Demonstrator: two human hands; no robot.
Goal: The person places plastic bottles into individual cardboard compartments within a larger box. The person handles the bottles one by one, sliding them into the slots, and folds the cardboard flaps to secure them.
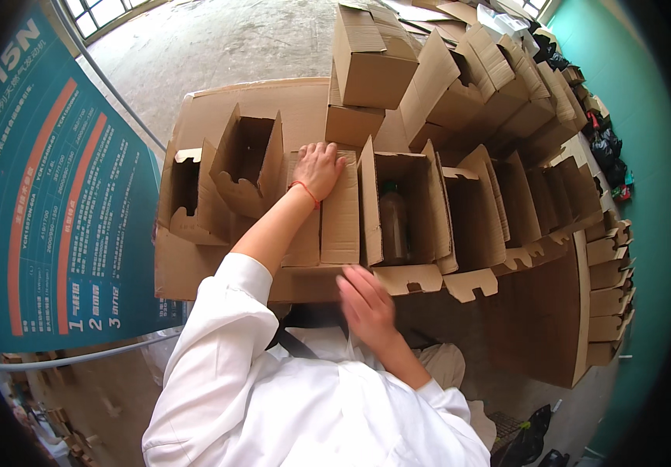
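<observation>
My left hand (318, 169), with a red string around the wrist, lies flat on top of a cardboard box (340, 222) whose two flaps are folded down. Slightly blurred, my right hand (369, 306) is in front of that box near its front edge; its fingertips come close to the edge, and whether they touch is unclear. Neither hand appears to hold anything. To the right, an upright carton (405, 181) has its flaps up and a bottle (394, 225) with a green cap inside. Left of the closed box stand two more cartons with raised flaps, a taller one (248, 157) and a smaller one (192, 198).
Everything stands on a large cardboard surface (213, 268). Several open cartons (475, 204) run in a row to the right. Behind, one box (373, 70) is stacked on another. A teal printed banner (61, 192) is at left, a green wall (645, 146) at right.
</observation>
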